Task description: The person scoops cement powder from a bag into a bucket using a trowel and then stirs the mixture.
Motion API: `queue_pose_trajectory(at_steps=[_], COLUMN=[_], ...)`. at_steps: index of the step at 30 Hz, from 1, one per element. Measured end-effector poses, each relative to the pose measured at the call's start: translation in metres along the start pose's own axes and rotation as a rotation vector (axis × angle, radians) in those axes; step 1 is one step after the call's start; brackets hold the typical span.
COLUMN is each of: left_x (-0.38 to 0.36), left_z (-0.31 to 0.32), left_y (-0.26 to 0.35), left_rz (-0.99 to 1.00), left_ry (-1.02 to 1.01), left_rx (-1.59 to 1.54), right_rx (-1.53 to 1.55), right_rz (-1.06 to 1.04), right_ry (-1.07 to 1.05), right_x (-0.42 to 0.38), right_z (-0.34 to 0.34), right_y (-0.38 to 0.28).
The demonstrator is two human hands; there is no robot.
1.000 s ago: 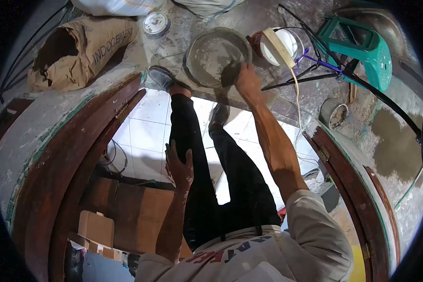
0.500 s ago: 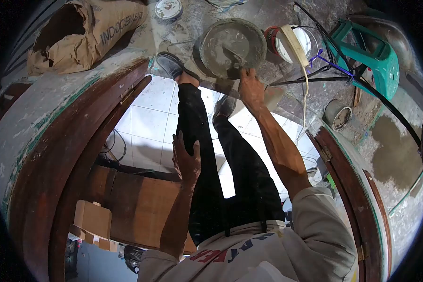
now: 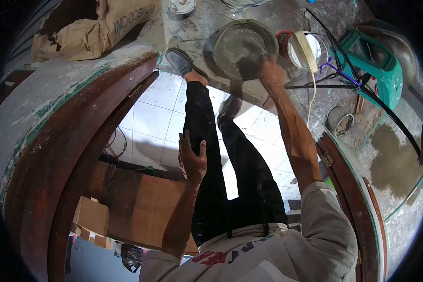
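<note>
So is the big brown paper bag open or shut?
Open. The brown paper bag has a wide, dark mouth with ragged, crumpled paper around it.

Hard white light glares off the floor tiles [image 3: 162, 110], nearly washing them out in places, while the black trousers [image 3: 204, 174] sink into darkness and soft-edged shadows fall on the tiles and inside the basin [image 3: 225, 51]. Motion blur smears the right hand [image 3: 272, 75]; wide-lens distortion bows the door frames [image 3: 87, 115], and the corners fade to black
</note>
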State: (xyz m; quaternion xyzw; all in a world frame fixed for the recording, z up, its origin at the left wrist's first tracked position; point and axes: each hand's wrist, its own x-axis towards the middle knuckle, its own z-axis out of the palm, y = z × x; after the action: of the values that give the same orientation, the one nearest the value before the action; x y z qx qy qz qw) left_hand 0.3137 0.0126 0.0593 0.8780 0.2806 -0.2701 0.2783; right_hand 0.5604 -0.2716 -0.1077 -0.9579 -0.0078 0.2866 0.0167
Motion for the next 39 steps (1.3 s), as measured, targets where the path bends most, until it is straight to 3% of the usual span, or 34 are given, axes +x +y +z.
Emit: queue_pose_trajectory(at_steps=[2,8,20,27,32,39], left_x=[0.0,0.001,-0.001,-0.003,-0.003,-0.002], left_z=[-0.004,-0.002,0.001,0.004,0.008,-0.002], left_y=[0.002,0.0,-0.002,-0.008,-0.013,0.004], left_rz=[0.006,-0.008,0.056,0.073,0.103,-0.013], left_ry=[0.001,0.005,0.057,0.076,0.085,0.042], left_rx=[-0.011,-0.005,-0.056,-0.091,-0.104,-0.097], right_rx=[0.018,0.012,-0.081,-0.187,-0.152,-0.293], right_rz=[0.027,-0.085,-0.433,-0.347,-0.301,-0.175], right_ry=[0.127,0.241,0.207,0.102,0.315,0.116], right_x=[0.004,0.017,-0.035,-0.042,-0.011,0.014], right_z=[-0.006,0.026,0.038,0.003,-0.021,0.018], right_y=[-0.003,-0.05,-0.043,0.0,0.009,-0.013])
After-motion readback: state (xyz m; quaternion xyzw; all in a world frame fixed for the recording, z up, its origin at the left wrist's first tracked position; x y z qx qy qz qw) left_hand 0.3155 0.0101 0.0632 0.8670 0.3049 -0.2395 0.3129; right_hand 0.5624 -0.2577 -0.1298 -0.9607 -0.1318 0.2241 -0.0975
